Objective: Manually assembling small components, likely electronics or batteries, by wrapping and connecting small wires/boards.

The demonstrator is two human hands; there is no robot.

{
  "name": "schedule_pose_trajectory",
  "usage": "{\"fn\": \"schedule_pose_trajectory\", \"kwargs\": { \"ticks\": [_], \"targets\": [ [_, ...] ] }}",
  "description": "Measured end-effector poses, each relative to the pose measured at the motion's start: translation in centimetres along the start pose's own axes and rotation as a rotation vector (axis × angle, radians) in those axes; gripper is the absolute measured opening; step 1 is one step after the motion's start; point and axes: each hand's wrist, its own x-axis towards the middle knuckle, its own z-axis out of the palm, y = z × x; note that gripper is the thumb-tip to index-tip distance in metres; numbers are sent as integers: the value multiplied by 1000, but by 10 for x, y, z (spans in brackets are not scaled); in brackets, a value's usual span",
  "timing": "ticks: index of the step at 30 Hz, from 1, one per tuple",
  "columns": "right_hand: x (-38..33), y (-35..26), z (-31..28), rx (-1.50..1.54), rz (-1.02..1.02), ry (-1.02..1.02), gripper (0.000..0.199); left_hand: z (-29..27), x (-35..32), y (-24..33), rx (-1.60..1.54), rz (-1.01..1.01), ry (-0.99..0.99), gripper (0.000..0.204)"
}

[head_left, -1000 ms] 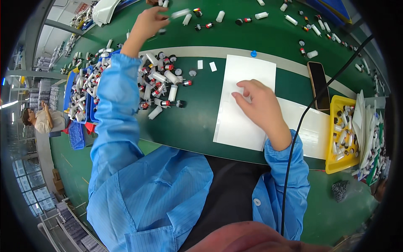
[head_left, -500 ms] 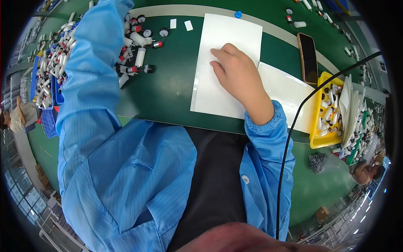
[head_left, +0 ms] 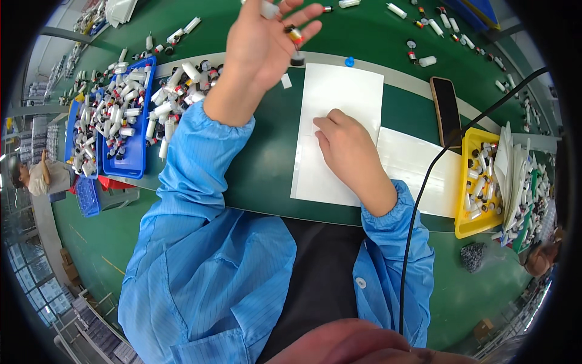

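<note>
My left hand (head_left: 260, 51) is raised above the far side of the table, palm turned up and fingers partly spread. It holds a white cylinder part (head_left: 268, 8) near the thumb; a small red-and-black piece (head_left: 294, 34) and a black disc (head_left: 297, 59) hang at its fingers. My right hand (head_left: 347, 144) rests on a white sheet (head_left: 342, 85), index finger and thumb slightly apart and the other fingers curled. Nothing shows between them; what lies under the palm is hidden. A small white label (head_left: 286, 80) lies beside the sheet.
Left are a heap of white cylinder parts (head_left: 165, 108) and a blue tray (head_left: 124, 168) of more. A phone (head_left: 447, 112), a second white sheet (head_left: 418, 173) and a yellow bin (head_left: 470, 227) sit right. A black cable (head_left: 427, 167) crosses there. A blue pushpin-like piece (head_left: 349, 62) is beyond the sheet.
My left hand, out of sight before, has come into view holding the cylinder part. The whole view has shifted, so the table sits lower. My right hand stays on the sheet.
</note>
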Motion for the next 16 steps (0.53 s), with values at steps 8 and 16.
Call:
{"fn": "schedule_pose_trajectory", "kwargs": {
  "ticks": [8,16],
  "targets": [
    [2,0,-6,41,55,-26,24,-4,-1,-13,-50,-110,-54,36],
    [6,23,-16,416,33,758,56,13,-20,-31,-259,-334,-260,35]
  ]
}}
